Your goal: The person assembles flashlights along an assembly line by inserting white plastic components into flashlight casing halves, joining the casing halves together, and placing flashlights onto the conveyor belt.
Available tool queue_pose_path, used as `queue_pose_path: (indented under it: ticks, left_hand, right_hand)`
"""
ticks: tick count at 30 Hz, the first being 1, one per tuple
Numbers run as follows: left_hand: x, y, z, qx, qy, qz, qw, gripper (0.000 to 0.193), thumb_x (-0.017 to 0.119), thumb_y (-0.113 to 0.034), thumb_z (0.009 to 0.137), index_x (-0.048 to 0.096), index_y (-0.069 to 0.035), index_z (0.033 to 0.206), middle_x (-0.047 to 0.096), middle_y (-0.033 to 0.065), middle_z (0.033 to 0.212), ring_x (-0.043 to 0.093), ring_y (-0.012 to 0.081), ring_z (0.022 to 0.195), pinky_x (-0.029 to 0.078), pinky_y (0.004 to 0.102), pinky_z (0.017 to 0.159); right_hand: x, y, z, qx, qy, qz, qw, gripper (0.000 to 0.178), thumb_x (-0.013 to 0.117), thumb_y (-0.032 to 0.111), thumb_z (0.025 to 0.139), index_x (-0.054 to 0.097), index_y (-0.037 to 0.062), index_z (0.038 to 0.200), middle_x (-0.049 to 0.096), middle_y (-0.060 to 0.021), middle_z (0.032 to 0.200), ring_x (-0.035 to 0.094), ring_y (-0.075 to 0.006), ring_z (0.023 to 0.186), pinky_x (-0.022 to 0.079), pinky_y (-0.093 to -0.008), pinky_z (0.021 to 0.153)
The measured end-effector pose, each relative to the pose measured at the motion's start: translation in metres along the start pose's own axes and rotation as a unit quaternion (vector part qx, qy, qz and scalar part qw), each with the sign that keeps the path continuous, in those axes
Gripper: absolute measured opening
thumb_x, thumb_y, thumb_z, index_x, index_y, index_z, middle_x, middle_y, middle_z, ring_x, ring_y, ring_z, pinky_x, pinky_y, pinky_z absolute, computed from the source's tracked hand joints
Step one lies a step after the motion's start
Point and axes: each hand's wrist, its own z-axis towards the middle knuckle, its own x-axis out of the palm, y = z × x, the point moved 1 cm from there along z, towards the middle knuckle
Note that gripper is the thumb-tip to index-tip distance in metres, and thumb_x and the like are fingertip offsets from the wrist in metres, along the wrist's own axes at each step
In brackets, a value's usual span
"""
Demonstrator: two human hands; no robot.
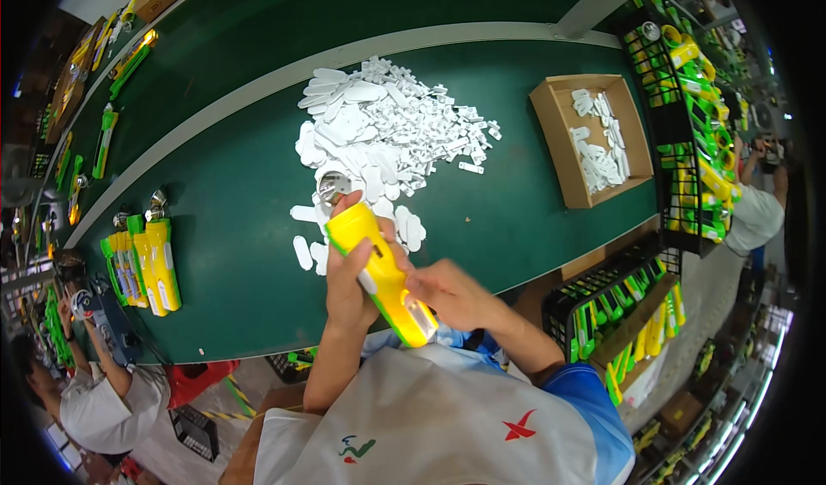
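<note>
The torch (386, 270) — yellow, green along one edge, with a pale panel near its lower end — is tilted over the table's (249, 270) near edge. The left hand (346, 280) is closed round its body; the right hand (454, 294), half curled, meets its side — whether gripping, I cannot tell.

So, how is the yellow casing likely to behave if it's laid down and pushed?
The yellow casing is probably stiff: it shows no sag or bend in the left hand. Its smooth surface may be a little slippery. With those rounded sides, it might rock or roll when pushed.
</note>
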Motion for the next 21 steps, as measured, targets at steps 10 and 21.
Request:
queue_pose_path:
  ticks: [10, 21]
  left_hand:
    - [-0.026, -0.017, -0.004, 0.02, 0.016, -0.054, 0.998, 0.051, 0.041, -0.03, 0.104, 0.03, -0.006, 0.147, 0.051, 0.0146, 0.099, 0.055, 0.0174, 0.065, 0.048, 0.0285, 0.053]
    - [-0.024, -0.02, 0.005, -0.019, 0.039, -0.133, 0.99, 0.056, 0.029, -0.044, 0.105, 0.04, 0.0, 0.138, 0.054, 0.0151, 0.091, 0.056, 0.0224, 0.063, 0.049, 0.0323, 0.053]
  right_hand:
    - [-0.108, 0.036, 0.037, -0.154, -0.392, -0.439, 0.793, 0.017, 0.074, 0.012, 0.083, 0.074, 0.0059, 0.099, 0.07, -0.0109, 0.086, 0.069, -0.024, 0.072, 0.054, -0.0337, 0.066]
    - [-0.102, 0.043, 0.042, -0.138, -0.454, -0.357, 0.804, 0.015, 0.071, 0.012, 0.09, 0.072, 0.0016, 0.102, 0.073, -0.0086, 0.082, 0.067, -0.0123, 0.07, 0.053, -0.0256, 0.066]
